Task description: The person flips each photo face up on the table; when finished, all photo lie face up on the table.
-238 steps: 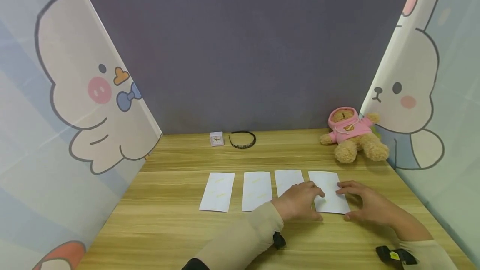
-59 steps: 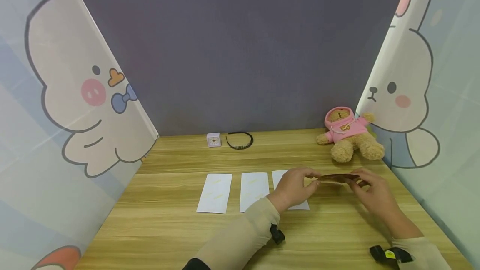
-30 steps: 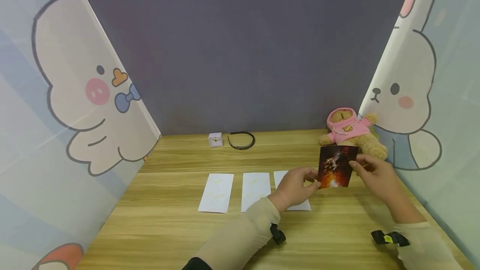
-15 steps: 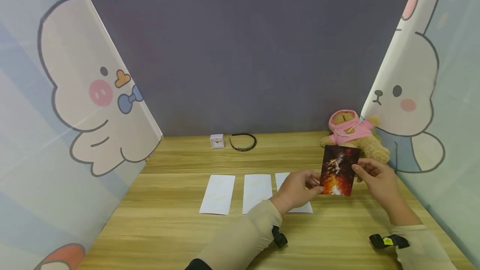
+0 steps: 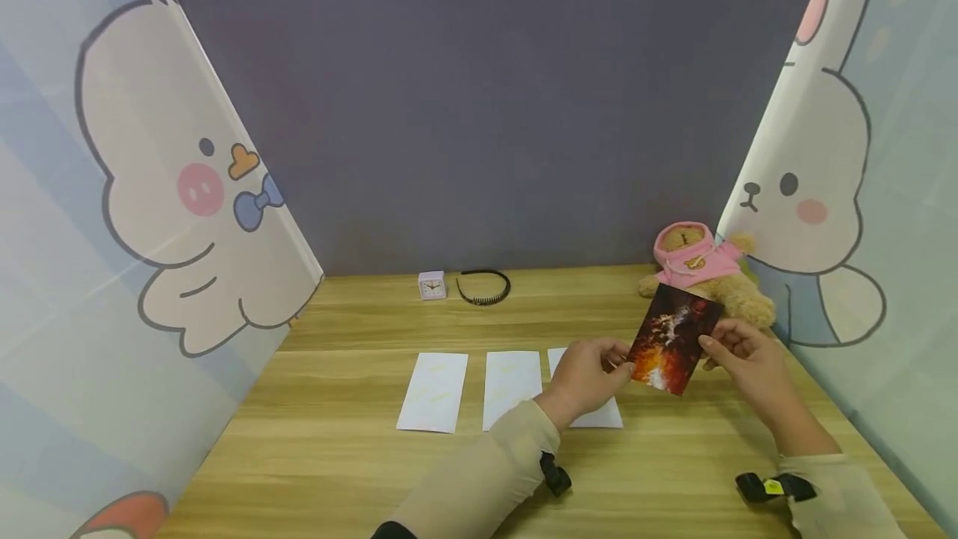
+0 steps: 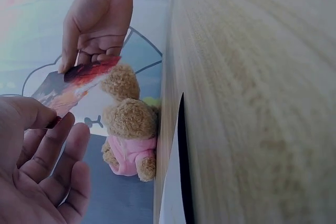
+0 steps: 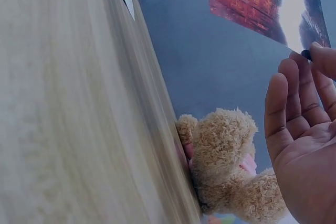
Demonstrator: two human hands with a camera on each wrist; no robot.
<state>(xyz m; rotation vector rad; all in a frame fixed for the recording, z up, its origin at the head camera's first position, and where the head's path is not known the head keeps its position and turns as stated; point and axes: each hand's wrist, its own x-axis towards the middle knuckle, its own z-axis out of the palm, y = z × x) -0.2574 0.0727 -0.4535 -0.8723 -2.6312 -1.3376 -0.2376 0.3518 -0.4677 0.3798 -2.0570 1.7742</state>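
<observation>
Photo card (image 5: pixel 674 339) hangs tilted above the desk (image 5: pixel 299 456), its left edge pinched by the left hand (image 5: pixel 589 377), its right by the right hand (image 5: pixel 752 368). Only the head view shows the clock (image 5: pixel 432 285); the wrist views show loosely bent lower fingers. Wood grain spans the room between both wrists; the desk's right edge meets the wall (image 5: pixel 898 306).
</observation>
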